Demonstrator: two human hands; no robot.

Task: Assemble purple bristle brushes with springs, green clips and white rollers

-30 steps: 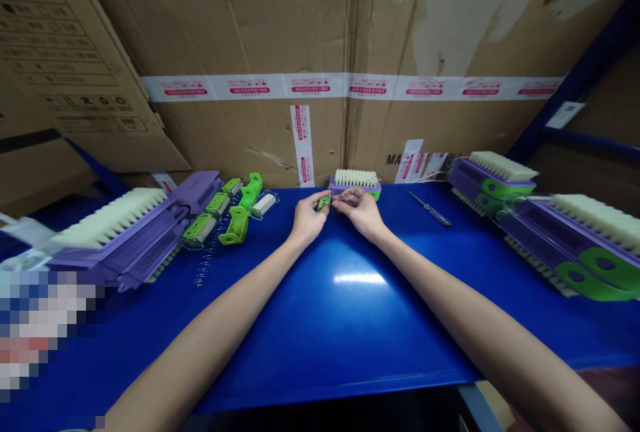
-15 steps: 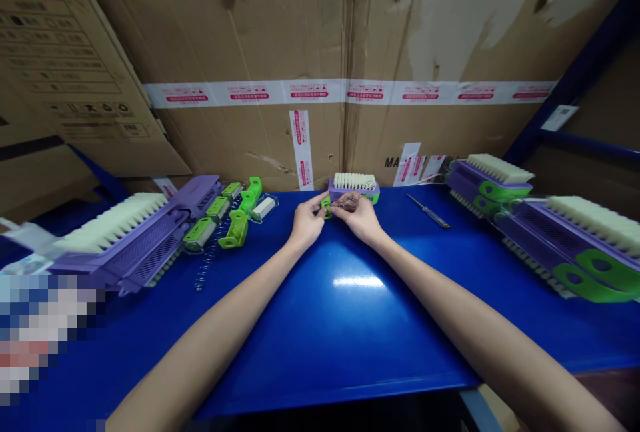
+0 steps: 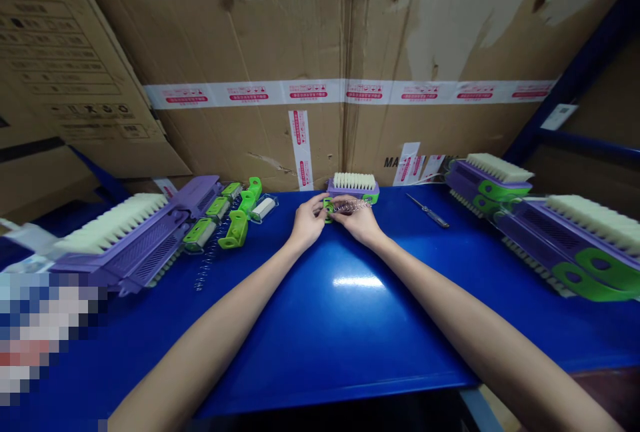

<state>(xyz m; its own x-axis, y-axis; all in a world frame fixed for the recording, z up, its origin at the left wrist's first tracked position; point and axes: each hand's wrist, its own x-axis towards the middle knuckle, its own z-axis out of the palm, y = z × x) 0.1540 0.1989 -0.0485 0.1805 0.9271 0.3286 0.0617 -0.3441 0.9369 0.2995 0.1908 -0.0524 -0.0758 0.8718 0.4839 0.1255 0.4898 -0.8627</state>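
My left hand (image 3: pixel 307 221) is closed on a small green plastic part (image 3: pixel 328 209) near the back of the blue table. Facing it, my right hand (image 3: pixel 361 221) grips a thin metal coil spring (image 3: pixel 354 205), which stretches rightward over the fingers from the green part. Whether the spring's end sits in the part is hidden by the fingertips. Just behind both hands stands a purple brush with pale bristles (image 3: pixel 354 181) and a green end.
On the left lie purple brushes (image 3: pixel 120 232), several green brackets (image 3: pixel 234 229) and a loose spring (image 3: pixel 199 277). A screwdriver (image 3: pixel 429 211) lies right of my hands. More purple and green brushes (image 3: pixel 575 239) stand at the right. Cardboard (image 3: pixel 250 139) walls the back of the table (image 3: pixel 325 339).
My right hand has turned slightly and lowered, so the spring now shows more plainly across the fingers. The green part has tilted a little in my left hand.
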